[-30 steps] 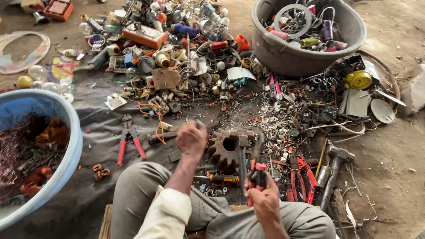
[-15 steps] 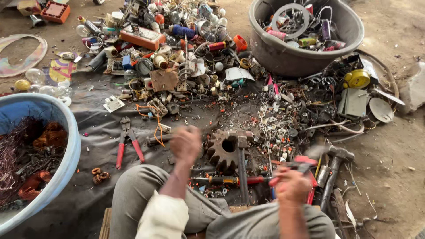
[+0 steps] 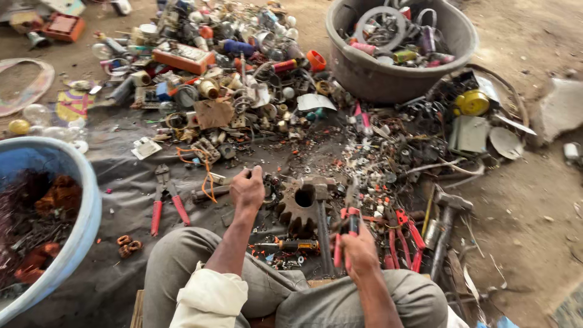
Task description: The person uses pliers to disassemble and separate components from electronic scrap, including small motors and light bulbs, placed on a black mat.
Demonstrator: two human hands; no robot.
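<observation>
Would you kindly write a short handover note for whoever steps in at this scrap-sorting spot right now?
Left hand: closed around a small part I cannot identify, beside the rusty toothed metal gear.
Right hand: gripping red-handled pliers, jaws pointing away from the body.
Nearby: spare red-handled pliers on the grey ground sheet, a hammer to the right.
Done: blue tub holds coppery wire; grey basin holds mixed scrap.
Left: a large unsorted scrap pile lies ahead.

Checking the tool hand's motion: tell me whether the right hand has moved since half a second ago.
Yes. The right hand, gripping red-handled pliers, moved left, closer to the large gear.
</observation>
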